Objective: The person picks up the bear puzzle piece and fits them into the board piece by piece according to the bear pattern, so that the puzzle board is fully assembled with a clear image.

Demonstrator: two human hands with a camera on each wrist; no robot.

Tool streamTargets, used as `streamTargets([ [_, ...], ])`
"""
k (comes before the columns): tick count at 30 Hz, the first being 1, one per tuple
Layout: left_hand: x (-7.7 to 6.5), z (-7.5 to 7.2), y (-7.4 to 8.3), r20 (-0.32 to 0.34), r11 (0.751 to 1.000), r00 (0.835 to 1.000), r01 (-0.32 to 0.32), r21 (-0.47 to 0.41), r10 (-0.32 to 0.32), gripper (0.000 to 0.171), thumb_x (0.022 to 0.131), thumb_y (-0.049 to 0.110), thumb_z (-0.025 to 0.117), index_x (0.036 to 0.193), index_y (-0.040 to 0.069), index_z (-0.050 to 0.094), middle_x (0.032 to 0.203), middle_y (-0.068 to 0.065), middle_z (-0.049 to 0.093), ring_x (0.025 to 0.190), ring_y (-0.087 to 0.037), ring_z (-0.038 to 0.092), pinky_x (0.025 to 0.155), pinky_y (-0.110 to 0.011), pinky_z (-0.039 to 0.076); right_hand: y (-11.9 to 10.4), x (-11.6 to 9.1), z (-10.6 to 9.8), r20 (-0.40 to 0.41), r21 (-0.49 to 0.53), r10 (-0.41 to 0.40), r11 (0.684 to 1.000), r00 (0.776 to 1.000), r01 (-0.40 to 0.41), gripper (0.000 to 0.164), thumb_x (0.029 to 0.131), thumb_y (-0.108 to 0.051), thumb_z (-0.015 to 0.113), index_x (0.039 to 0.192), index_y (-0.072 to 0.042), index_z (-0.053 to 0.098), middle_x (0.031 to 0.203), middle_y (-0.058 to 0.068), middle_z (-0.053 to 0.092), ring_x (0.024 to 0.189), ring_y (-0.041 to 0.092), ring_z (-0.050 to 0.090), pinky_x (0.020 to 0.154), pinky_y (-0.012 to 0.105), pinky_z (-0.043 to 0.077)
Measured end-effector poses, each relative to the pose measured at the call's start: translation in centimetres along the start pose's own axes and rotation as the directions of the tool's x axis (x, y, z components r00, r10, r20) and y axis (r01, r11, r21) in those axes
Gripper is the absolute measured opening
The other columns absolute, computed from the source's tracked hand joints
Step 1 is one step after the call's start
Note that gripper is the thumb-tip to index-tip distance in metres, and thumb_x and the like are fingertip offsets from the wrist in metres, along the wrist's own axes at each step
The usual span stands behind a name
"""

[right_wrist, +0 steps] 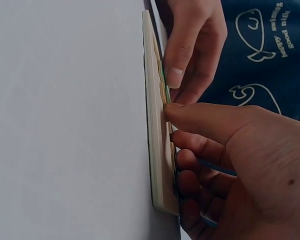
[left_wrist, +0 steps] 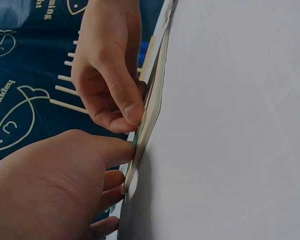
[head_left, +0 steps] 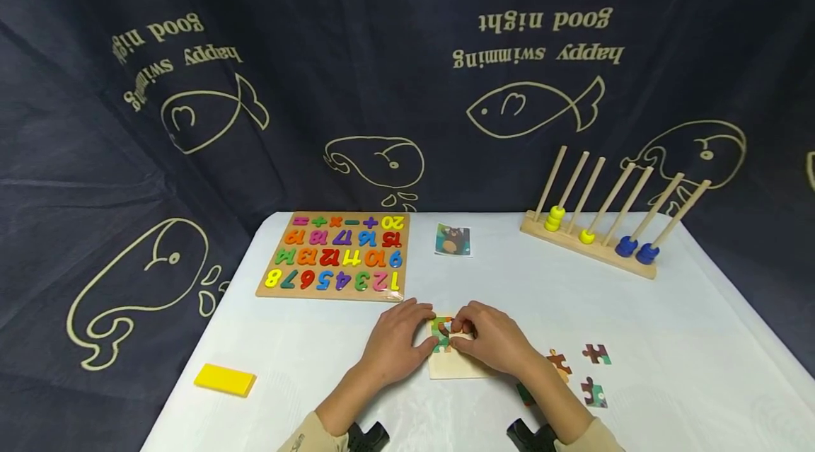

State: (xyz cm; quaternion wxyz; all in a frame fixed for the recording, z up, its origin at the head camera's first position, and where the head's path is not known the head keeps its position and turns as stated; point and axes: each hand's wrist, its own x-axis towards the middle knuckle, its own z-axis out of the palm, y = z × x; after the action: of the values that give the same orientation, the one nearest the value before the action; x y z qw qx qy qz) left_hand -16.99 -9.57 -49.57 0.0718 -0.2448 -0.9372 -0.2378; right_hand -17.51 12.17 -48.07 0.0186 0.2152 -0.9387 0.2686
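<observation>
A pale wooden puzzle board (head_left: 460, 368) lies in front of me, with green and brown jigsaw pieces (head_left: 441, 344) in its upper left part. My left hand (head_left: 396, 344) holds the board's left side, its thumb at the green pieces and its other fingers around the far edge. Over the board's upper part, my right hand (head_left: 495, 340) pinches a jigsaw piece between thumb and fingertips; the fingers cover most of it. Both thumbs nearly meet in the left wrist view, where the board (left_wrist: 157, 102) shows edge-on.
Loose jigsaw pieces (head_left: 596, 354) lie right of the board, some partly behind the right forearm. A picture card (head_left: 453, 240) lies beyond it. At the back are a number board (head_left: 331, 289) and a peg rack with beads (head_left: 588, 248). A yellow block (head_left: 226, 380) is at left.
</observation>
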Motion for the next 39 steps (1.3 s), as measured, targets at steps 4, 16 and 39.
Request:
streamTargets([
  [4,0.1,0.0,-0.1,-0.003,1.0,1.0,-0.005,0.017,0.005,0.04,0.089,0.04,0.064,0.122,0.017,0.064,0.132,0.004,0.057,0.133,-0.023,0.04,0.107,-0.047,0.032,0.1,0.0,0.1,-0.001,0.01,-0.007,1.0,1.0,0.007,0.017,0.08,-0.033,0.078,0.084,-0.025,0.063,0.075,-0.013,0.049,0.067,0.004,0.044,0.059,0.024,0.039],
  [16,-0.3,0.6,-0.7,-0.033,0.993,0.993,-0.114,0.017,0.114,0.043,0.092,0.045,0.059,0.128,0.021,0.062,0.135,0.005,0.055,0.132,-0.029,0.04,0.105,-0.051,0.031,0.2,-0.2,-0.3,0.043,0.033,-0.077,0.997,0.996,0.076,0.014,0.085,-0.03,0.073,0.089,-0.021,0.064,0.076,-0.012,0.049,0.068,0.006,0.045,0.06,0.024,0.04],
  [39,-0.2,0.8,-0.5,-0.023,0.996,0.995,-0.094,-0.005,0.094,0.044,0.091,0.043,0.062,0.129,0.021,0.063,0.136,0.008,0.054,0.134,-0.028,0.038,0.107,-0.05,0.029,6.6,-5.0,-7.6,0.052,0.173,0.022,0.984,0.998,-0.03,0.013,0.094,-0.022,0.064,0.103,-0.016,0.071,0.089,-0.009,0.063,0.076,0.005,0.056,0.067,0.025,0.05],
])
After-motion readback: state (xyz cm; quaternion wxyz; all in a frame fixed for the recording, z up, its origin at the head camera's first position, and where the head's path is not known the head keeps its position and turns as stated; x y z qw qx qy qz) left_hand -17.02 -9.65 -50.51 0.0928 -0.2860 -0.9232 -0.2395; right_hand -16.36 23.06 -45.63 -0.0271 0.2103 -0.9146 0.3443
